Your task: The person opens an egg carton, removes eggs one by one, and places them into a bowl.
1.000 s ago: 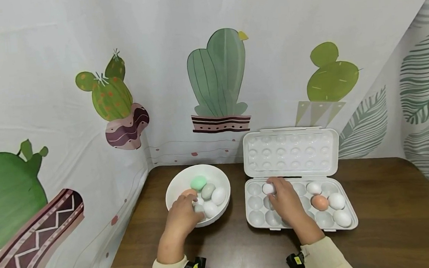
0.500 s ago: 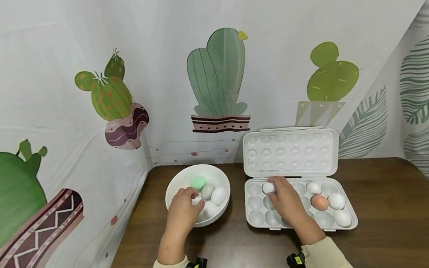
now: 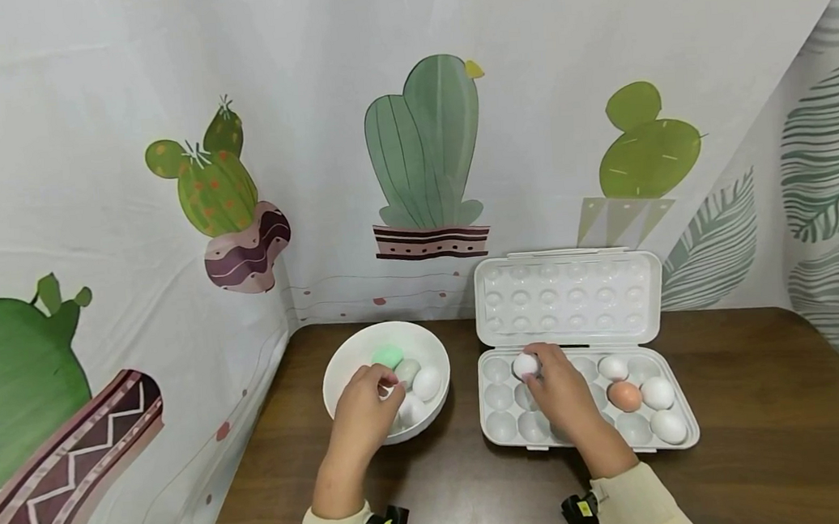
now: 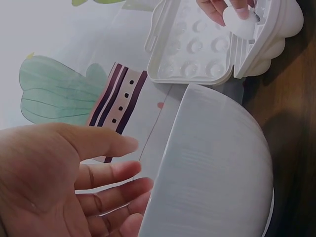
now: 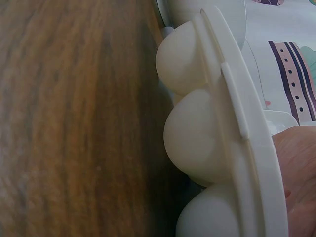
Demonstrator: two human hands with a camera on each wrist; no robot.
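A white bowl [image 3: 339, 363] holds a green egg [image 3: 387, 355], a grey-green egg [image 3: 407, 370] and white eggs [image 3: 426, 382]. My left hand [image 3: 378, 380] hovers over the bowl's left side. In the left wrist view that left hand [image 4: 123, 168] has relaxed, spread fingers and nothing in it, beside the bowl's wall [image 4: 212, 168]. My right hand [image 3: 535, 367] pinches a white egg [image 3: 525, 364] over a back-left cell of the open white egg carton [image 3: 504, 426]. The pinched white egg [image 4: 239, 19] also shows in the left wrist view.
The carton's lid [image 3: 568, 296] stands open against the cactus-print backdrop. Its right cells hold a brown egg [image 3: 624, 395] and white eggs [image 3: 658, 393]. The brown wooden table [image 3: 767, 432] spreads around. The right wrist view shows the carton's underside [image 5: 197, 138].
My left hand has slid back over the bowl and now covers the orange egg seen before. My right hand has stayed put with the white egg.
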